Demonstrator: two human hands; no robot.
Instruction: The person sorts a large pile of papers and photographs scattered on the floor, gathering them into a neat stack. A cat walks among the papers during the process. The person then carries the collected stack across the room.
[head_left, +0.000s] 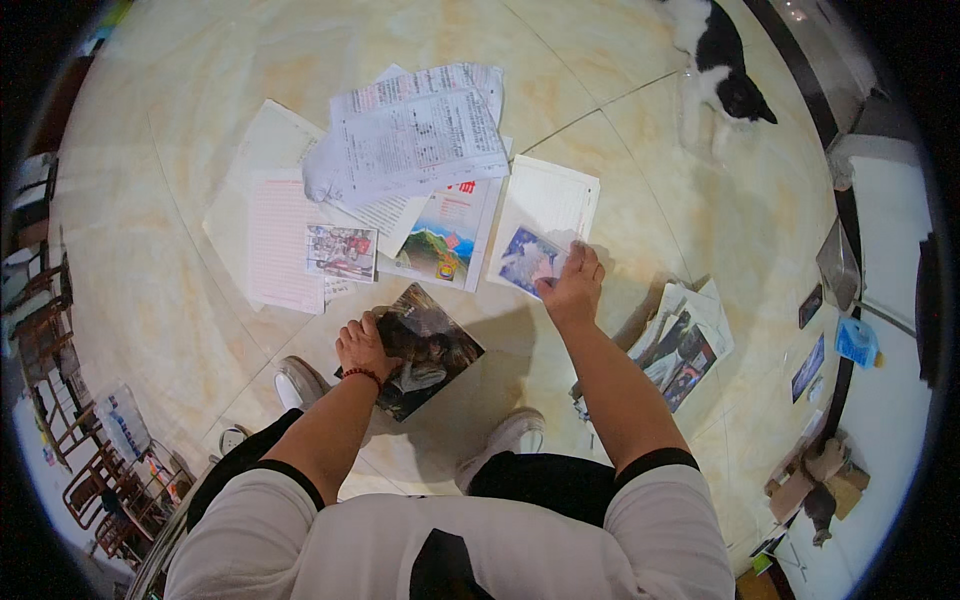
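Observation:
My left hand (364, 345), with a red bead bracelet at the wrist, grips the left corner of a dark picture-covered magazine or print (431, 349). The print is held at a slant above the floor between my shoes. Out to the right, my right hand (576, 289) has its thumb and fingers at the right edge of a small blue-and-white picture card (529, 259). That card overlaps the lower part of a cream ruled paper stack (551, 195). Whether the card rests on the stack or is slightly lifted, I cannot tell.
Crumpled printed sheets (420, 139) overlap a landscape booklet (442, 236), a pink-lined sheet (281, 240) and a photo card (341, 253). A heap of papers (682, 337) is by my right forearm. A black-and-white cat (724, 67) is at upper right.

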